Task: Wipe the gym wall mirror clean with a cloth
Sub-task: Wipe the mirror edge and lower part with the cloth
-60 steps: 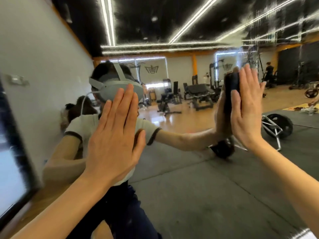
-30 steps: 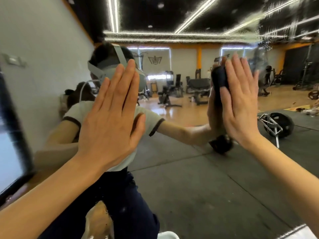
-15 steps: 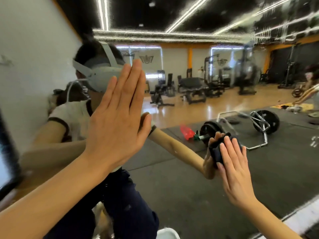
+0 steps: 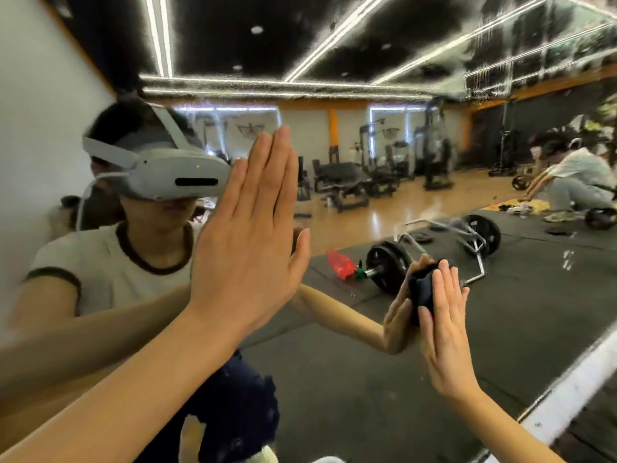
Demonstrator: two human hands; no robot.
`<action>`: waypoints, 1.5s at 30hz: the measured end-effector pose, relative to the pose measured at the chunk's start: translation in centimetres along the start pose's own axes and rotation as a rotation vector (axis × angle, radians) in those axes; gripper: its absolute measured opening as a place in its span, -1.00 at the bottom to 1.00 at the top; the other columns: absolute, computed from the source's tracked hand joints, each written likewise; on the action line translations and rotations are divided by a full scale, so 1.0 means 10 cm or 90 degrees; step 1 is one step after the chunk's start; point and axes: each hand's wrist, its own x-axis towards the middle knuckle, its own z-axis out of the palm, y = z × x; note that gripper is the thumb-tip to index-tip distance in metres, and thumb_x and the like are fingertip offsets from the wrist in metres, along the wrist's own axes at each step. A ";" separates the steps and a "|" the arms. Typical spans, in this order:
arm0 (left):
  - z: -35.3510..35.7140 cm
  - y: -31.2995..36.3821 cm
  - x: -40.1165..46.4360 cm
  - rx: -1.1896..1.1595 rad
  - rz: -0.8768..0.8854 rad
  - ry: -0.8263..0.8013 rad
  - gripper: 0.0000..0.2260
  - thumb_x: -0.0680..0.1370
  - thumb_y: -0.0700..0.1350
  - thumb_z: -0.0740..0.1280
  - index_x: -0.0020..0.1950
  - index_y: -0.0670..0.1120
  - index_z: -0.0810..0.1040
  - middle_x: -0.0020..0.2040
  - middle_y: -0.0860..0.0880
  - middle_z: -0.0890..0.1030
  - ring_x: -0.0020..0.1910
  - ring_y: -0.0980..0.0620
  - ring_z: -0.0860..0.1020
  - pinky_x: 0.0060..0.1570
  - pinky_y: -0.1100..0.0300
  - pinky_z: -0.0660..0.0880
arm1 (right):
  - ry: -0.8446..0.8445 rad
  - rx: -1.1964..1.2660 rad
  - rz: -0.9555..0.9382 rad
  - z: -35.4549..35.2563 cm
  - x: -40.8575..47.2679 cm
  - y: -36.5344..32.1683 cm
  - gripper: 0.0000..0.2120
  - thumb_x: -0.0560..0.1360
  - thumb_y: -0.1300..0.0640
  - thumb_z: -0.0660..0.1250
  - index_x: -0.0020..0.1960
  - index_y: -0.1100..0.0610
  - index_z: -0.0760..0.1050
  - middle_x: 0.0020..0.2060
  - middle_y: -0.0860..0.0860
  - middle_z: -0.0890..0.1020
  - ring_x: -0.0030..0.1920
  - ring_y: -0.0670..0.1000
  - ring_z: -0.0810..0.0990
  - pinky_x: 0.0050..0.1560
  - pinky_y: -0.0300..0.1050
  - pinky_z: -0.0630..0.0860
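A: The mirror [image 4: 384, 345] is filling nearly the whole view, with a white wall strip running along its left edge. Where is the cloth?

B: The dark cloth [image 4: 422, 289] is sitting bunched against the mirror, low and right of centre, just in front of the reflected barbell [image 4: 387, 269].

A: What is holding it there?

B: The right hand [image 4: 442, 332] is pressing it flat to the glass, fingers straight and close together, with the cloth showing above the fingertips.

A: And the other hand?

B: The left hand [image 4: 247, 248] is lying flat on the mirror to the left of the cloth and higher up, fingers straight and together, thumb spread outward.

A: Anything else in the mirror?

B: A red bottle [image 4: 339, 264] is lying left of the barbell, and a person is crouching at the far right.
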 end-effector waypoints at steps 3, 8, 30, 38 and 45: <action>0.01 0.00 0.01 -0.018 0.000 0.024 -0.31 0.65 0.08 0.04 0.63 -0.29 -0.11 0.65 -0.23 -0.09 0.64 -0.14 -0.10 0.61 -0.01 -0.14 | 0.011 -0.021 -0.022 0.01 0.02 0.05 -0.49 0.73 -0.06 -0.08 0.65 -0.03 -0.08 0.64 -0.10 -0.04 0.63 0.03 -0.04 0.60 0.05 -0.16; 0.02 0.01 0.00 -0.008 -0.011 0.030 -0.32 0.65 0.08 0.04 0.64 -0.29 -0.07 0.65 -0.23 -0.06 0.64 -0.13 -0.08 0.61 0.00 -0.13 | 0.031 -0.132 -0.204 -0.08 0.32 0.31 -0.51 0.74 -0.02 -0.06 0.62 0.11 0.08 0.64 -0.07 0.01 0.63 0.04 -0.01 0.61 0.05 -0.12; -0.12 -0.36 -0.99 -0.098 -0.082 0.021 -0.42 0.65 -0.08 0.05 0.63 -0.27 0.04 0.65 -0.21 0.04 0.64 -0.08 -0.05 0.61 -0.01 -0.10 | 0.165 0.044 -0.095 0.27 0.89 -1.17 -0.50 0.71 0.04 -0.04 0.60 0.18 0.02 0.59 0.07 0.09 0.60 0.00 -0.02 0.60 -0.01 -0.21; -0.14 -0.37 -0.99 -0.095 -0.069 0.019 -0.42 0.65 -0.06 0.06 0.62 -0.29 0.06 0.65 -0.20 0.03 0.64 -0.06 -0.06 0.61 0.03 -0.10 | 0.052 -0.036 -0.461 0.18 1.07 -1.20 -0.57 0.72 0.09 0.04 0.53 0.22 0.30 0.50 0.17 0.36 0.55 0.12 0.24 0.59 0.07 -0.01; -0.12 -0.35 -0.98 -0.038 -0.065 0.033 -0.43 0.65 -0.08 0.05 0.61 -0.32 0.08 0.64 -0.21 0.04 0.64 -0.05 -0.09 0.60 0.07 -0.16 | 0.224 0.078 0.044 0.17 1.07 -1.03 -0.52 0.71 0.15 0.02 0.61 0.21 0.09 0.61 0.08 0.13 0.61 -0.02 -0.01 0.61 0.01 -0.21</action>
